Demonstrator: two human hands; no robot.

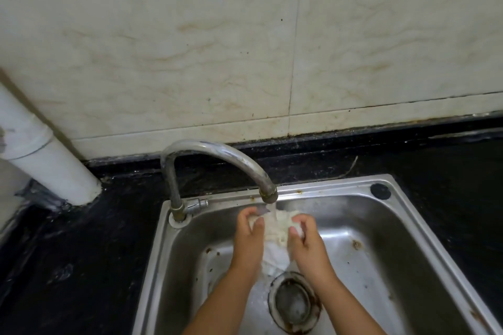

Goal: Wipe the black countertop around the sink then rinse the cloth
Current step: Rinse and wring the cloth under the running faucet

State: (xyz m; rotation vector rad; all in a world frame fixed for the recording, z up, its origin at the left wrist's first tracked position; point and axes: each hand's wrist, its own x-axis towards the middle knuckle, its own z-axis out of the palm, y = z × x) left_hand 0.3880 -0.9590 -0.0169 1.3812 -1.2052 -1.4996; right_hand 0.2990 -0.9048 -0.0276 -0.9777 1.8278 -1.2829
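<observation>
Head view: two hands (left [249, 236], right [306, 239]) grip one cloth [275, 228].

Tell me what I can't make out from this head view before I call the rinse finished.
- Cloth: its sides are bunched inside the left hand and right hand, so how clean it is stays unknown.
- Sink: the near rim is cut off by the bottom edge.
- Countertop: dark and dim; its wiped state is unclear, and the near part is out of frame.
- Drain: partly behind the right forearm, blurred by water.
</observation>
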